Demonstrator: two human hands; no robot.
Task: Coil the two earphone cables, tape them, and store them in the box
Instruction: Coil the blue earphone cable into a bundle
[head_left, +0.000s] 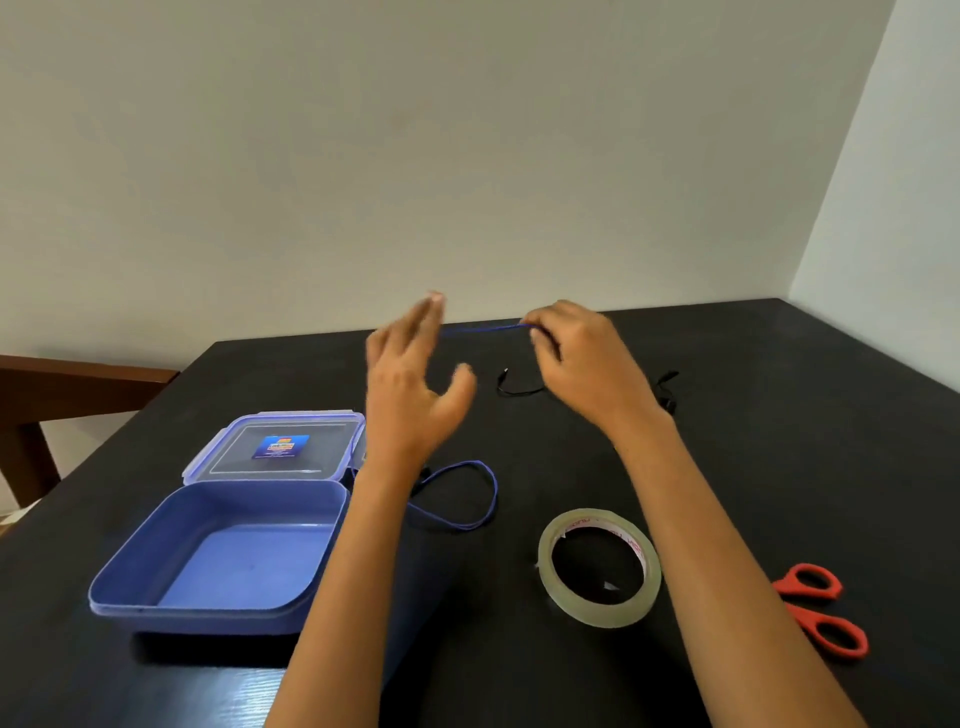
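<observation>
A blue earphone cable (483, 328) stretches taut in the air between my hands, and more of it lies in a loose loop on the table by my left forearm. My right hand (576, 358) pinches one end of the taut stretch. My left hand (410, 384) is raised with fingers spread and blurred; the cable meets its fingers. A black earphone cable (519, 387) lies on the table behind my right hand, partly hidden. The blue box (218, 551) sits open at the left, with its clear lid (275, 444) behind it. A roll of clear tape (600, 566) lies between my forearms.
Red-handled scissors (821, 608) lie at the right of the dark table (779, 441). A wooden chair (62, 395) stands beyond the table's left edge. A pale wall runs behind the table.
</observation>
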